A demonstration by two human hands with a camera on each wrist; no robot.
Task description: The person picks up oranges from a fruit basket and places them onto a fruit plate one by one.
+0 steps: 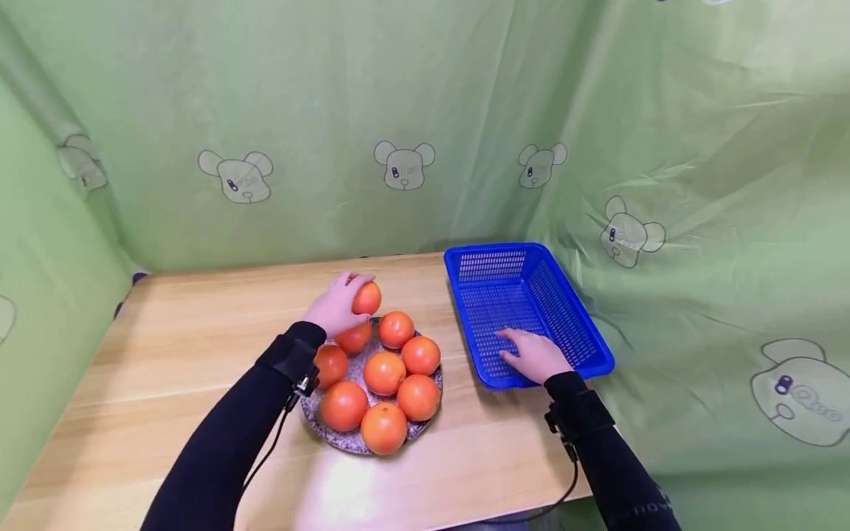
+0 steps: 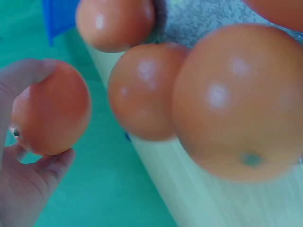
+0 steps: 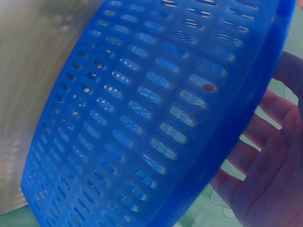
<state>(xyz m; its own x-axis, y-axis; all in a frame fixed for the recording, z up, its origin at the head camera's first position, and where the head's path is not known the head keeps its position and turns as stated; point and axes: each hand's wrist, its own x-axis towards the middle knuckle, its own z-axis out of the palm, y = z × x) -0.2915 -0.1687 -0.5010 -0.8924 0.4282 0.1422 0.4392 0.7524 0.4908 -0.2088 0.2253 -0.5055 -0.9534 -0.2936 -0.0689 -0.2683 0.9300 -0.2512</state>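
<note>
My left hand (image 1: 339,304) grips an orange (image 1: 367,298) above the far edge of a speckled grey plate (image 1: 356,367). In the left wrist view the thumb and fingers wrap the held orange (image 2: 53,109) from opposite sides. Several more oranges lie on the plate, one of them (image 1: 385,373) near its middle. To the right stands a blue perforated plastic basket (image 1: 470,324) with no oranges visible in it. Over its near edge reaches my right hand (image 1: 536,356), fingers loosely extended and holding nothing. Whether those fingers touch the rim (image 3: 246,118), I cannot tell.
A light wooden table (image 1: 219,324) carries the plate and basket. Green curtain (image 1: 319,96) printed with bear heads hangs behind and on both sides, close to the basket's right side. A thin black cable (image 1: 564,494) trails from the right wrist near the front edge.
</note>
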